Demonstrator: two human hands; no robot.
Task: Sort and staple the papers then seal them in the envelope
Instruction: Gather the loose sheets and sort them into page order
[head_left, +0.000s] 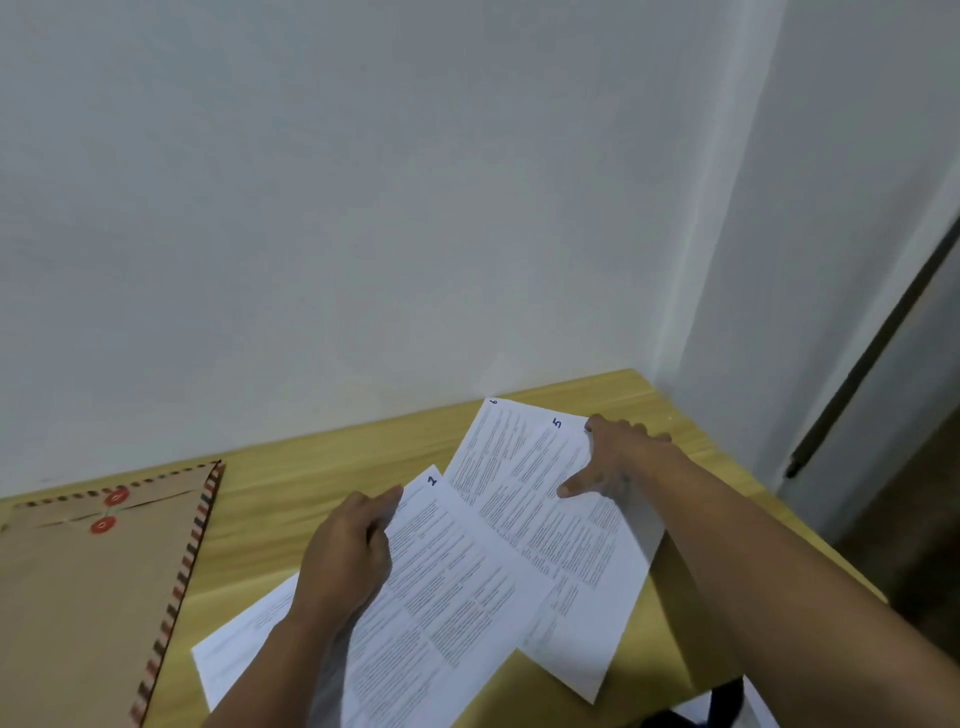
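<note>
a: left hand (345, 558) has its grip closed on the edge of sheet 2 (441, 587), fingers curled round the paper's left side.

b: and the right hand (608, 465)?

a: fingers spread and fairly straight, pressing flat on sheet 5 (550, 499). not pinching it, just holding it down.

b: so where are the papers?

a: fanned out on the worktop (291, 493), overlapping. sheet 6 (485, 436) pokes out from under sheet 5 toward the wall. another sheet (239, 639) lies under the left wrist, number hidden.

b: which step, would you say?

a: sorting, i'd judge. the handwritten corner numbers are out of order and nothing looks stapled. no stapler in view.

b: next move?

a: probably sliding the sheets into number order and squaring the edges. thin paper slips and bends, so it calls for light, flat pressure and care not to crease the corners.

b: the envelope (93, 587)?

a: at the left, apart from the papers. brown kraft paper, matte, with a striped red and dark border and two red round fasteners near its top. it lies flat, untouched.

b: surfaces?

a: pale wood-grain worktop, smooth; white printed sheets, dense small text, unreadable.
</note>
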